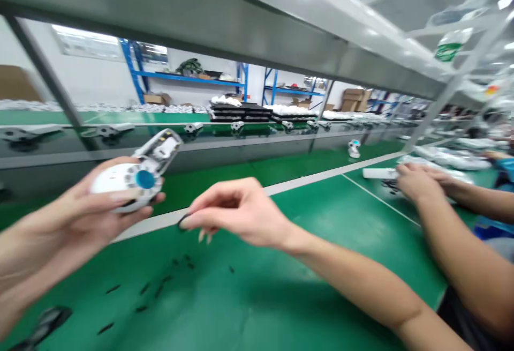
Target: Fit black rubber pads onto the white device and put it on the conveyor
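Loose black bits lie nearest; left hand grips white device.
Right hand, at three o'clock of it, pinches a black ring, seemingly not yet fitted.

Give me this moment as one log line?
left hand: holds white device | right hand: pinches black ring | green table: small black parts
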A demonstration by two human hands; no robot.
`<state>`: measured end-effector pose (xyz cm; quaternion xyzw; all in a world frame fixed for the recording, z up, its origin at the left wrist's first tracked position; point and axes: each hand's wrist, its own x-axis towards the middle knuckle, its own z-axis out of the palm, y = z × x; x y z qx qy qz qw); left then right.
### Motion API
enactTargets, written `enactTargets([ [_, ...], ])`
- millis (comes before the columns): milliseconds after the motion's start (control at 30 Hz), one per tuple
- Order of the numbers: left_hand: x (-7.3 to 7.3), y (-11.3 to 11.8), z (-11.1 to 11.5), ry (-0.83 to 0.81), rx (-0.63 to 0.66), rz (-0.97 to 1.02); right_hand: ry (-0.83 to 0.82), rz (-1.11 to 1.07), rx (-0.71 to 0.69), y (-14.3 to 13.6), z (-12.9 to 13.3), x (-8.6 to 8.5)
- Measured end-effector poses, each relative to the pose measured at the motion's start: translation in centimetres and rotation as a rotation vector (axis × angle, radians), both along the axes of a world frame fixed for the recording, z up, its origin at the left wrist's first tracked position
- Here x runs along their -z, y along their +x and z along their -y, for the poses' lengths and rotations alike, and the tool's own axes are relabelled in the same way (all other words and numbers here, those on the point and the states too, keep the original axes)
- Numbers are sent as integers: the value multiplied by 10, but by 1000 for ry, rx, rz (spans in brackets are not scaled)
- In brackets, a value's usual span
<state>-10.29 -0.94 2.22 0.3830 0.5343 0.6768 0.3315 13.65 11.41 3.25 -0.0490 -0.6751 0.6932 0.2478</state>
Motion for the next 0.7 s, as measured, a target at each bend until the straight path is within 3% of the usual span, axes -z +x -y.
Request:
enactTargets([
  [100,-3,49,2,-28,-43,-78,-151,-50,38,7,-8,-9],
  [233,4,89,9,-93,-42,-328,-81,-24,86,8,-9,-4],
  [400,11,98,22,-49,-111,-490,63,44,128,2,0,7],
  [567,12,99,31,-70,-69,-614,79,73,146,2,9,4],
  [700,11,104,29,-52,-148,-676,113,73,196,2,18,3],
])
